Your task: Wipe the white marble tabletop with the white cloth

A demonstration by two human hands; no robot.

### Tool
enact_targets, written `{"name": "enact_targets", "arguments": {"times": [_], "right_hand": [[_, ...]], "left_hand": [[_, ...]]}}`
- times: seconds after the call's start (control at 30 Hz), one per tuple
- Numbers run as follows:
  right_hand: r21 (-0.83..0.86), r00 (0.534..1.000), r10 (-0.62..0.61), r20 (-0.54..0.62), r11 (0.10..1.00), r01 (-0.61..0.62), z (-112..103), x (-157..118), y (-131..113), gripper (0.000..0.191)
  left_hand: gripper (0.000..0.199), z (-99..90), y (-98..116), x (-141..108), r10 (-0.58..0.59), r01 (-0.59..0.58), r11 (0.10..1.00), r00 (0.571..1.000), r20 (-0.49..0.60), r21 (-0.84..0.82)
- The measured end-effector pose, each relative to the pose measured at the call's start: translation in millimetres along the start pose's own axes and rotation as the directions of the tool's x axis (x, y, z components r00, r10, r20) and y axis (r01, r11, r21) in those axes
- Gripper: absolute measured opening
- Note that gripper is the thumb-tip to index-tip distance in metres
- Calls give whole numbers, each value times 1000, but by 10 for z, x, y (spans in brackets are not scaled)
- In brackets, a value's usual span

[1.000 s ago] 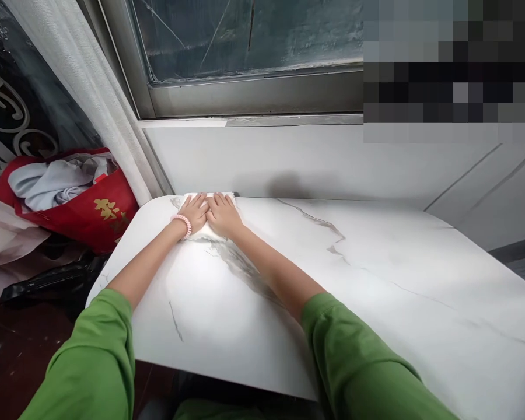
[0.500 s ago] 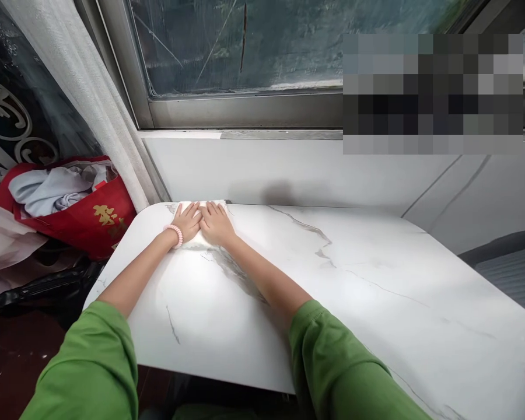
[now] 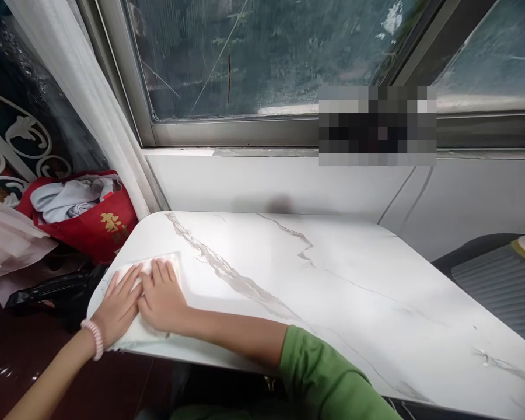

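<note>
A white cloth (image 3: 139, 332) lies flat at the left end of a white marble-patterned table (image 3: 254, 274), near its front left edge. My left hand (image 3: 119, 306), with a pink beaded bracelet on the wrist, rests palm down on the cloth with fingers spread. Beside it and slightly overlapping, my right hand (image 3: 163, 298) also presses flat on the cloth, fingers stretched toward the far side. Both hands partly cover the cloth.
Left of the table stands a red bag (image 3: 87, 230) stuffed with light fabric, below a white curtain (image 3: 85, 99). A window (image 3: 245, 70) runs along the wall behind. At right is a grey ribbed chair (image 3: 499, 286).
Both hands and the cloth have moved from the far left part of the table back toward me, to the near left edge. The camera view has shifted slightly.
</note>
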State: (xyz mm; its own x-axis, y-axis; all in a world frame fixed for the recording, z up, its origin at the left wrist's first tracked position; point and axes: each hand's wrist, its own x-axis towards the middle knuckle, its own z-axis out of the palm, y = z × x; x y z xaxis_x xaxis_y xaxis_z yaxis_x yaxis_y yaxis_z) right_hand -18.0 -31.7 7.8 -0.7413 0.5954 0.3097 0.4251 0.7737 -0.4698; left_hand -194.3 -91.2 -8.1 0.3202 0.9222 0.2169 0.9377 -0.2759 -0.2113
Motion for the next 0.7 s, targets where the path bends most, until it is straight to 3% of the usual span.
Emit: {"name": "enact_targets", "arguments": {"times": [0.13, 0.3, 0.47, 0.7], "right_hand": [[30, 997, -63, 38, 998, 62, 57, -3, -221, 56], [22, 997, -75, 30, 997, 74, 128, 127, -263, 57], [11, 1000, -24, 11, 1000, 24, 191, 431, -107, 56], [-34, 992, 88, -85, 995, -91, 154, 1001, 447, 51]], "left_hand": [[53, -14, -61, -355, -55, 56, 998, 998, -30, 33], [52, -1, -228, -369, -68, 68, 998, 998, -17, 15], [51, 15, -442, -6, -112, 115, 993, 990, 87, -29], [50, 165, -705, 904, -153, 171, 981, 972, 181, -93]]}}
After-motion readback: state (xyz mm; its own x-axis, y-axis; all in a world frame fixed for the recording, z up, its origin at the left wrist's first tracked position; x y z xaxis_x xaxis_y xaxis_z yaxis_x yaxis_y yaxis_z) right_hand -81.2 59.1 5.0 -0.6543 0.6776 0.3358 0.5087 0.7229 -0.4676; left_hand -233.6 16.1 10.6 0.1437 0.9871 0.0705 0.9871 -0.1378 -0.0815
